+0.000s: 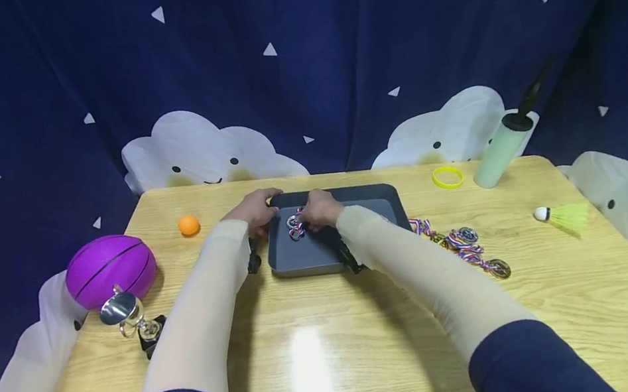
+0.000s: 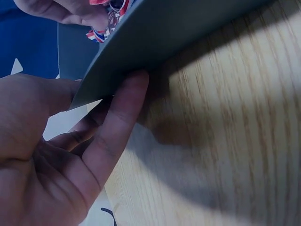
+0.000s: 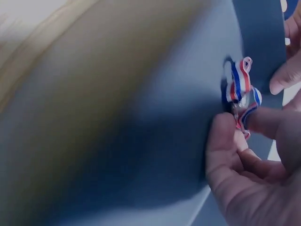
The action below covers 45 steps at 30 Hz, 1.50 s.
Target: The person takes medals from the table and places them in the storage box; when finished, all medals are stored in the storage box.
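Observation:
A dark grey tray (image 1: 375, 209) lies on the wooden table ahead of me. My left hand (image 1: 256, 211) grips its far left rim; in the left wrist view the fingers (image 2: 120, 117) lie against the tray's outer edge (image 2: 178, 33). My right hand (image 1: 322, 208) hovers over the tray's left part and pinches a medal (image 1: 296, 224) on a red, white and blue ribbon. The right wrist view shows that ribbon (image 3: 242, 87) bunched between the thumb and fingers (image 3: 225, 141), close above the tray floor (image 3: 141, 122).
Several more ribboned medals (image 1: 465, 245) lie right of the tray. A yellow wristband (image 1: 447, 177), a green pump (image 1: 503, 149) and a shuttlecock (image 1: 560, 215) sit further right. At the left are an orange ball (image 1: 188, 224), a purple basketball (image 1: 110, 268) and a small trophy (image 1: 128, 316).

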### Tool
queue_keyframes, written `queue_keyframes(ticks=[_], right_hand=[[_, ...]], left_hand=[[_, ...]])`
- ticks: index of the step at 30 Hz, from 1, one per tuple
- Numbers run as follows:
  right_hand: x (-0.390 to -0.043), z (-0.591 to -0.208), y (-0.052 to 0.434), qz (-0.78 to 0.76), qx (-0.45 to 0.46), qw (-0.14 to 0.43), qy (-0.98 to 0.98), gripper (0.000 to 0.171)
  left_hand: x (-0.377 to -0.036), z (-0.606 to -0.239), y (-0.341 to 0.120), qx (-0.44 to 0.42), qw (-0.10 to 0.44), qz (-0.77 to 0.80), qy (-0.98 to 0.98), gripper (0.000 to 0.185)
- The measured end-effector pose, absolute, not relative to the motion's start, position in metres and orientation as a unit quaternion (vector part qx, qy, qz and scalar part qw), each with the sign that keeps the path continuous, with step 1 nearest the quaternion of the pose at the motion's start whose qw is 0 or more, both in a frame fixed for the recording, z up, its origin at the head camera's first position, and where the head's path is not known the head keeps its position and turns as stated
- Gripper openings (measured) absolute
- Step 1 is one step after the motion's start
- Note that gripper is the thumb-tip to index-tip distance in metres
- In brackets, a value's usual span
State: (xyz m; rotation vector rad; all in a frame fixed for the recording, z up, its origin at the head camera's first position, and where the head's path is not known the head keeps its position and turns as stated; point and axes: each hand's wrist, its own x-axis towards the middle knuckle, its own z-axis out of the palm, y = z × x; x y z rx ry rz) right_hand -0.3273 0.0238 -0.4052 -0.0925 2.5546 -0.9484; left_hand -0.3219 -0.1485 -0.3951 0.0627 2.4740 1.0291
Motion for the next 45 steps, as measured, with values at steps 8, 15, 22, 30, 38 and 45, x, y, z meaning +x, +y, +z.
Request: queue_keyframes(ticks=[8,15,22,30,38,45], right_hand=[[-0.322,-0.368,0.064,-0.362,-0.096,0.244,0.894,0.028],[-0.317,-0.332,0.148,-0.374,-0.169,0.22,0.885,0.023],[-0.296,-0.342,0.238,-0.322,-0.188,0.176,0.911,0.016],[-0.266,-0.378,0.28,-0.158,-0.202,0.191,0.947,0.02],[-0.257,-0.386,0.282,-0.132,-0.184,0.195,0.954,0.027],[-0.258,-0.389,0.282,-0.15,-0.211,0.154,0.954,0.023]], left_hand=[[-0.32,-0.397,-0.148,0.023,0.229,0.376,0.897,0.059],[-0.322,-0.399,-0.147,0.019,0.224,0.363,0.904,0.059],[-0.324,-0.4,-0.148,0.011,0.219,0.345,0.913,0.059],[-0.323,-0.399,-0.145,0.014,0.22,0.342,0.913,0.059],[-0.322,-0.4,-0.144,0.013,0.216,0.337,0.916,0.059],[-0.322,-0.399,-0.144,0.011,0.216,0.329,0.919,0.059]])
